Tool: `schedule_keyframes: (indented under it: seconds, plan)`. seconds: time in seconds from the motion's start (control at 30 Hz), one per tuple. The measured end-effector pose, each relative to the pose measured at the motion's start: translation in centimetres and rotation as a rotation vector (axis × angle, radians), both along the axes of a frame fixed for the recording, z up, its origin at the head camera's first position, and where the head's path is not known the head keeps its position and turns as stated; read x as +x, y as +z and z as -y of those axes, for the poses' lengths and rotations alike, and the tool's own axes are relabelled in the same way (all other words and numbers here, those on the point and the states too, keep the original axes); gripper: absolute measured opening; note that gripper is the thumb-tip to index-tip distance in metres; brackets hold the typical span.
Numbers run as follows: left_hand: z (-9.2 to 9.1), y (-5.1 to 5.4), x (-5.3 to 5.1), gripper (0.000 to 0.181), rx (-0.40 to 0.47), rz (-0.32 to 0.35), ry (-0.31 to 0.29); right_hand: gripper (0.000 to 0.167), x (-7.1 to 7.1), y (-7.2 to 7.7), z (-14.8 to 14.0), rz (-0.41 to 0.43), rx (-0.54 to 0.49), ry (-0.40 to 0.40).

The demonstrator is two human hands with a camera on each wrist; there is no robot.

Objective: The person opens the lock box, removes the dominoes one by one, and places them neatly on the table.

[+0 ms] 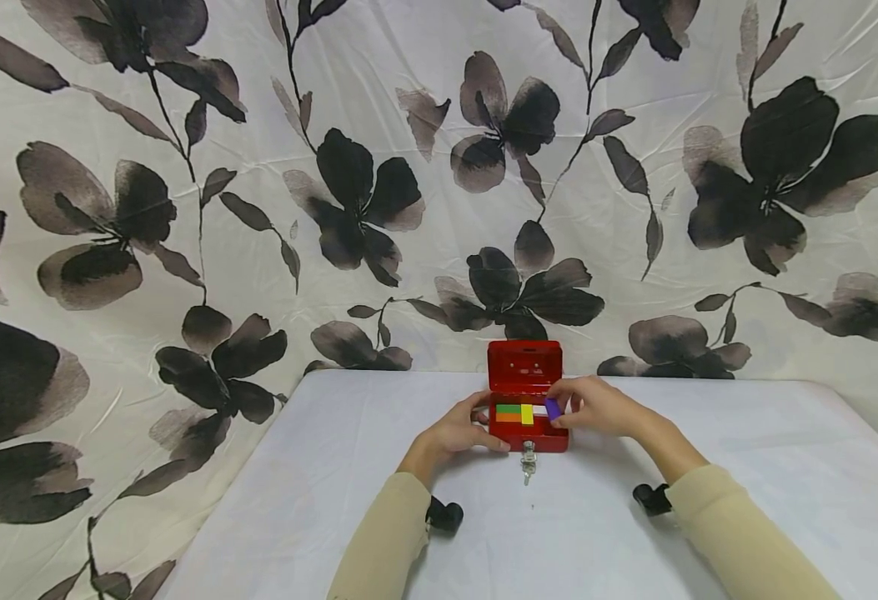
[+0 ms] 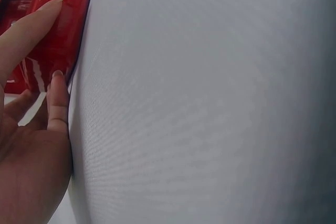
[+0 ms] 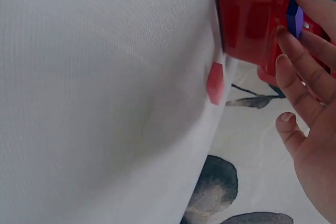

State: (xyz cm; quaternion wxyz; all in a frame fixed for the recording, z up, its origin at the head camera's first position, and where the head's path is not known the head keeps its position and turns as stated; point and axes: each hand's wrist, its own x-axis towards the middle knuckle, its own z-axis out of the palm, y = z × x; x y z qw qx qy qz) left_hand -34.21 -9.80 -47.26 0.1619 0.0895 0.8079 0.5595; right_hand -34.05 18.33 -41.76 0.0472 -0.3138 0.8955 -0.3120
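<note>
A small red cash box [image 1: 551, 444] stands on the table with its lid [image 1: 524, 357] raised at the back. My left hand [image 1: 449, 429] holds the box at its left end, the thumb along the front wall and fingers against the side. Between thumb and fingertips my right hand [image 1: 604, 404] pinches a purple block [image 3: 295, 20] over the right part of the box. Inside lie a green block [image 1: 509, 408], an orange block [image 1: 508, 418], an upright yellow block [image 1: 527, 415] and a white block [image 1: 539, 410].
Keys [image 1: 529, 468] hang from the lock at the box's front. A pinkish-red block [image 3: 214, 83] lies on the white tabletop [image 1: 333, 467] beside the box in the right wrist view. Behind the table's far edge hangs a flowered cloth [image 1: 408, 208].
</note>
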Motion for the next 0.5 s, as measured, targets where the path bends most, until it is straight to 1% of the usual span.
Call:
schedule_keyframes:
  seconds: [0.27,0.5]
  plan:
    - [-0.1,0.0,0.1,0.094,0.0,-0.006,0.007,0.04,0.5,0.7,-0.8,-0.014,-0.008,-0.009]
    - [-0.1,0.0,0.2,0.094,-0.002,-0.008,0.01,0.038,0.5,0.6,-2.1,-0.03,-0.005,-0.025]
